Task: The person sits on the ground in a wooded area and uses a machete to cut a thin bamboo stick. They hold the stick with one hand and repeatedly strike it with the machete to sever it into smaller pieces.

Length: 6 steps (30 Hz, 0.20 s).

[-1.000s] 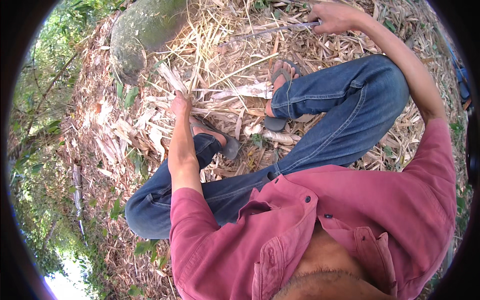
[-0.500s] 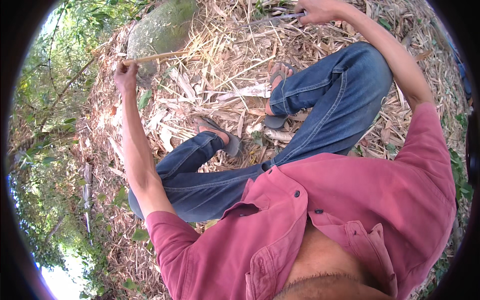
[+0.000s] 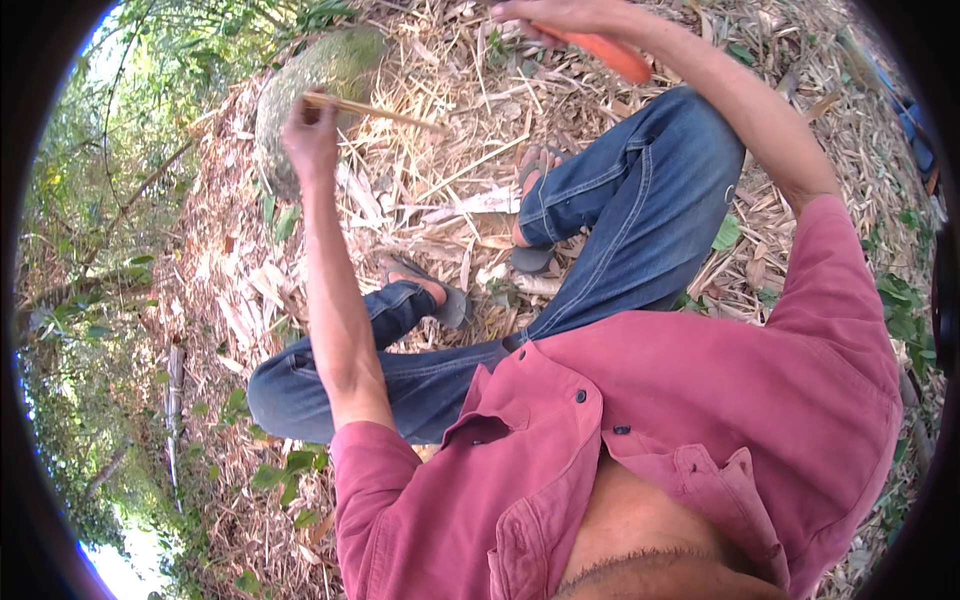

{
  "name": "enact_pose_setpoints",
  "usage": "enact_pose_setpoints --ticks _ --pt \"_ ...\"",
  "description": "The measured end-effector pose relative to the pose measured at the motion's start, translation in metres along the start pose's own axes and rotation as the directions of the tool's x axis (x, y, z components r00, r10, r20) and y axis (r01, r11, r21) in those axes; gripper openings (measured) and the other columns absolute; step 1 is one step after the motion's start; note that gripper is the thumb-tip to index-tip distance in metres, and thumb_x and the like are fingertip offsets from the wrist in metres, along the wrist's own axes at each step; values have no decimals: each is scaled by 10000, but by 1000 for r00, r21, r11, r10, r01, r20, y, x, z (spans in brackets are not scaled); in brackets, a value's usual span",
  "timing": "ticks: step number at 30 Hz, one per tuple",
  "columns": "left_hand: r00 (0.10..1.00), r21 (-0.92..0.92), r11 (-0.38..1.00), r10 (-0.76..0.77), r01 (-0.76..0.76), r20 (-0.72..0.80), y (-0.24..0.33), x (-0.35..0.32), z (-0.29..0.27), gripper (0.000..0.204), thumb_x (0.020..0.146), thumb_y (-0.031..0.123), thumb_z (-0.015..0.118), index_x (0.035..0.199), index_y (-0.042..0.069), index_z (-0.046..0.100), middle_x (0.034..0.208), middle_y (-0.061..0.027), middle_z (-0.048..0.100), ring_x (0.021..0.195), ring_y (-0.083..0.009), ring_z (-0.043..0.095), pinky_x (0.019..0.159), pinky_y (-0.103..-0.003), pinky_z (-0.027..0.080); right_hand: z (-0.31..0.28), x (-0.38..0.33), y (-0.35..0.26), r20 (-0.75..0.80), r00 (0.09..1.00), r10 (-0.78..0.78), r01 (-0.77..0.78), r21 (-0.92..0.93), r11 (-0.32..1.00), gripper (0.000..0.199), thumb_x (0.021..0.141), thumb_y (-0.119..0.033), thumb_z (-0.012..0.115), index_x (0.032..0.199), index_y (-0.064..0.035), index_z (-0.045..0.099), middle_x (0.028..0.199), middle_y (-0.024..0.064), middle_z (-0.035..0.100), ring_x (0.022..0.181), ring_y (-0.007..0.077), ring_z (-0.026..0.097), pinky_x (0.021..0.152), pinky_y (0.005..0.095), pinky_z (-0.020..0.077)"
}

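Note:
My left hand [image 3: 312,135] is closed around one end of a thin, pale yellow bamboo strip [image 3: 385,113], which points to the right above the ground litter. At the top edge my right hand [image 3: 548,18] is wrapped round a knife with an orange handle [image 3: 615,57]. The handle's rear part sticks out below the hand, toward my knee. Most of the blade lies beyond the picture's top edge. Behind the left hand stands a rounded, mossy grey stone [image 3: 345,60]. Fine yellow shavings [image 3: 430,85] are scattered between the two hands.
My legs in blue jeans [image 3: 640,200] are bent, with sandals [image 3: 452,305] on the feet. Dry leaves and bamboo sheaths [image 3: 480,200] cover the ground. Green shrubs [image 3: 90,270] grow along the left. A blue object [image 3: 912,130] lies at the far right edge.
My left hand has moved right with the bamboo strip. The right hand has shifted left and up; the orange handle now shows, while the grey blade has mostly left the picture.

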<state>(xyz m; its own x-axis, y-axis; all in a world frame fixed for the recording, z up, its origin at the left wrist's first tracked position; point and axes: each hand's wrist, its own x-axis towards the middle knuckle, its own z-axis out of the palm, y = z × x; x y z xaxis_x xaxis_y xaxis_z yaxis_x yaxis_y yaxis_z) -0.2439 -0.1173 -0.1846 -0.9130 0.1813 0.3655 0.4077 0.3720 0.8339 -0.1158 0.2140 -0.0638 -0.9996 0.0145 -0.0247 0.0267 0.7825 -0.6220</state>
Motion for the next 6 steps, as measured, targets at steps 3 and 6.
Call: enact_pose_setpoints --ticks 3,6 --pt "993 150 983 -116 109 38 7 -28 44 252 820 186 715 1041 79 663 872 -66 691 801 -158 639 748 -308 516 10 -9 -23 64 997 35 -49 245 968 365 859 -333 560 745 6 631 572 69 600 531 152 590 525 308 480" --pt "988 154 982 -125 110 94 15 -44 71 273 812 210 724 1047 85 664 880 -77 693 801 -176 643 767 -340 521 34 0 -12 -33 987 -156 160 174 972 356 876 -333 560 765 -13 670 579 72 627 532 148 621 542 320 512"
